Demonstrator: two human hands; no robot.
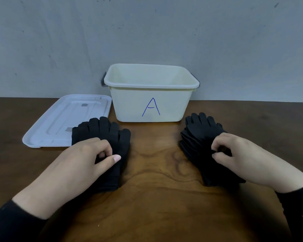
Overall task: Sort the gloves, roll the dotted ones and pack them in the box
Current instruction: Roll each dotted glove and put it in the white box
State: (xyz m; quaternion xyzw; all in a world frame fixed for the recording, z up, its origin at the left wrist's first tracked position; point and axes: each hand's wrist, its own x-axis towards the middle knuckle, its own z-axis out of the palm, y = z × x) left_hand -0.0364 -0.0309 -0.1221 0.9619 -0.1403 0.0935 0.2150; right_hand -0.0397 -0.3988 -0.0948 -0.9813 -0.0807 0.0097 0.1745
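Observation:
Two piles of black gloves lie on the wooden table. The left pile (110,135) lies flat, its fingers pointing away from me. My left hand (87,159) rests on it with fingers curled, pinching the top glove's fabric. The right pile (198,135) is a thicker stack of several gloves. My right hand (234,152) sits on its near side and pinches the top glove between thumb and fingers. No dots show on any glove. A cream plastic box (150,102) marked with a blue "A" stands open behind the piles, and nothing shows inside it.
The box's white lid (59,119) lies flat on the table to the left of the box, partly under the left pile's fingertips. A grey wall rises right behind the box. Bare wood lies between the two piles and in front of me.

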